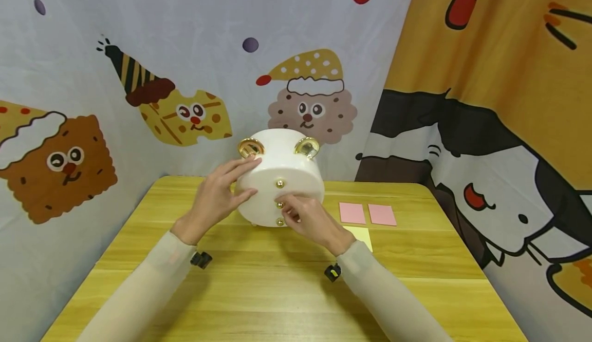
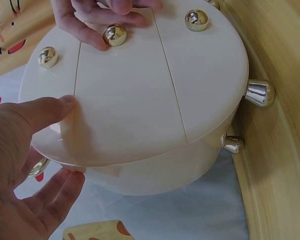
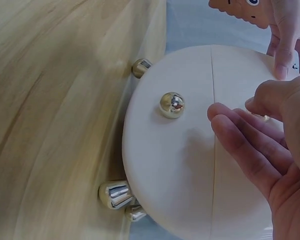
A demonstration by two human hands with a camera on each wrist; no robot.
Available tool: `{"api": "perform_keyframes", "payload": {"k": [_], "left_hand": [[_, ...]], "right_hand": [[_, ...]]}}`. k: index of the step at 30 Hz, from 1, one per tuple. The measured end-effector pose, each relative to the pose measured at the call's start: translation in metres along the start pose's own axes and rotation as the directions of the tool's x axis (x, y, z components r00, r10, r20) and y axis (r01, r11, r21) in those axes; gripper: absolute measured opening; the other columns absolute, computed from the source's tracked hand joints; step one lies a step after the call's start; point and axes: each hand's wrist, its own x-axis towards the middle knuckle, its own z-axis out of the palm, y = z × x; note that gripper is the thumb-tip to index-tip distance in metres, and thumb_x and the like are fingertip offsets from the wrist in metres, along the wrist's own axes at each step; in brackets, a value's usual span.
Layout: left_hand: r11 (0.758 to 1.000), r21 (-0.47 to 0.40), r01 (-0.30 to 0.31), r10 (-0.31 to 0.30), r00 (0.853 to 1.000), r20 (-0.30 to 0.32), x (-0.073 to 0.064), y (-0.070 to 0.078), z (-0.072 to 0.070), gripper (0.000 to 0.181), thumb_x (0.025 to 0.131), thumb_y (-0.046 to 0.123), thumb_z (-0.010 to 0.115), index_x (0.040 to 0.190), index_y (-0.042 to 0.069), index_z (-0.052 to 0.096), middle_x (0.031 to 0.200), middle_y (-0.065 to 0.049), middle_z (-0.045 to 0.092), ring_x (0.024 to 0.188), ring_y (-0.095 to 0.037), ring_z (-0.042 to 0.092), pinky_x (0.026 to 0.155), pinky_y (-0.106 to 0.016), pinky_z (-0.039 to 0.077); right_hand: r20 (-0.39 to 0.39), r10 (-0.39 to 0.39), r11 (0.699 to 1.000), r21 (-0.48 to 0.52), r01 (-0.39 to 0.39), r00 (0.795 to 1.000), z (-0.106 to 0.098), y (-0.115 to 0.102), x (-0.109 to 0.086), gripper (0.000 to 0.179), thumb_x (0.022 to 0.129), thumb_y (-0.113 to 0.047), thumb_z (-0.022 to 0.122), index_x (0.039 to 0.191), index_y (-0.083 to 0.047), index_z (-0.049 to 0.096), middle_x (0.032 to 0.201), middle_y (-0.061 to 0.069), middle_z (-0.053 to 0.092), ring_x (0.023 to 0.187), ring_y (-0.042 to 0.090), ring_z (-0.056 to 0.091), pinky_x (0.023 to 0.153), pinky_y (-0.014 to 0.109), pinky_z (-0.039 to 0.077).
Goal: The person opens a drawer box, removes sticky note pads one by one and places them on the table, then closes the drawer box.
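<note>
A white rounded drawer box (image 1: 300, 180) stands on the table, its front split by two seams into three drawers. Each drawer carries a round gold knob, as the lower knob (image 3: 172, 105) does. My left hand (image 1: 213, 193) grips the box at its left edge, thumb on the front face and fingers over the top and side. At the middle drawer, my right hand (image 1: 311, 220) pinches the middle knob (image 2: 115, 35) between thumb and index finger. In the right wrist view the fingers partly hide that knob. No gap shows at the seams.
Gold ear-like rings (image 1: 307, 147) top the box, and gold feet (image 2: 260, 93) hold it off the wooden table (image 1: 259, 290). Right of the box lie two pink sticky-note pads (image 1: 352, 213) and a yellow pad (image 1: 359, 236), partly behind the right wrist. A printed curtain (image 1: 208, 13) hangs behind.
</note>
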Motion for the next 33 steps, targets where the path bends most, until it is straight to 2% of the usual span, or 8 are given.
{"api": "perform_keyframes", "payload": {"k": [7, 12, 19, 25, 29, 33], "left_hand": [[1.000, 0.001, -0.001, 0.001, 1.000, 0.007, 0.000, -0.001, 0.000, 0.084, 0.087, 0.011, 0.105, 0.163, 0.019, 0.070, 0.162, -0.013, 0.073, 0.128, -0.041, 0.079, 0.082, -0.051, 0.071], [1.000, 0.006, 0.001, -0.001, 1.000, 0.002, 0.000, 0.000, -0.001, 0.084, 0.087, 0.010, 0.105, 0.163, 0.019, 0.070, 0.161, -0.013, 0.073, 0.123, -0.040, 0.080, 0.077, -0.048, 0.070], [0.999, 0.010, 0.034, -0.035, 0.999, 0.012, 0.000, 0.001, 0.000, 0.082, 0.088, 0.012, 0.105, 0.162, 0.021, 0.071, 0.161, -0.011, 0.074, 0.120, -0.038, 0.080, 0.076, -0.047, 0.068], [0.998, 0.013, 0.054, -0.054, 0.999, -0.005, 0.001, 0.003, 0.002, 0.083, 0.086, 0.011, 0.106, 0.161, 0.022, 0.072, 0.159, -0.010, 0.075, 0.113, -0.036, 0.080, 0.072, -0.044, 0.065], [0.998, 0.006, 0.066, -0.066, 0.998, -0.012, 0.001, 0.006, 0.002, 0.083, 0.085, 0.012, 0.106, 0.160, 0.023, 0.073, 0.159, -0.009, 0.075, 0.104, -0.033, 0.078, 0.069, -0.042, 0.063], [0.997, 0.003, 0.076, -0.075, 0.997, -0.017, 0.002, 0.008, 0.002, 0.082, 0.085, 0.012, 0.107, 0.159, 0.023, 0.074, 0.158, -0.008, 0.076, 0.100, -0.030, 0.077, 0.068, -0.039, 0.062]], "right_hand": [[-0.010, -0.080, 0.997, -0.002, 0.080, 0.997, 0.002, 0.003, -0.005, 0.044, 0.102, 0.008, 0.080, 0.145, -0.003, 0.075, 0.117, 0.014, 0.088, 0.099, 0.020, 0.088, 0.082, 0.017, 0.066], [0.024, -0.110, 0.994, -0.003, 0.110, 0.994, 0.007, 0.006, -0.010, 0.046, 0.100, 0.011, 0.080, 0.144, -0.003, 0.077, 0.124, 0.016, 0.087, 0.101, 0.019, 0.087, 0.086, 0.015, 0.066], [0.139, -0.020, 1.000, -0.005, 0.021, 0.990, 0.013, 0.006, -0.014, 0.037, 0.101, 0.009, 0.079, 0.137, -0.001, 0.080, 0.118, 0.014, 0.087, 0.099, 0.018, 0.086, 0.087, 0.016, 0.066], [0.226, 0.039, 0.999, -0.007, -0.039, 0.973, 0.017, 0.008, -0.015, 0.036, 0.102, 0.008, 0.078, 0.137, -0.003, 0.080, 0.109, 0.008, 0.087, 0.089, 0.008, 0.078, 0.081, 0.015, 0.063], [0.279, 0.080, 0.997, -0.014, -0.079, 0.957, 0.020, 0.010, -0.016, 0.037, 0.106, 0.004, 0.077, 0.141, -0.006, 0.078, 0.108, 0.003, 0.087, 0.088, 0.004, 0.076, 0.082, 0.016, 0.063], [0.315, 0.098, 0.995, 0.002, -0.104, 0.944, 0.022, 0.012, -0.017, 0.038, 0.107, 0.003, 0.075, 0.144, -0.005, 0.077, 0.108, 0.005, 0.088, 0.090, 0.004, 0.078, 0.083, 0.017, 0.064]]}}
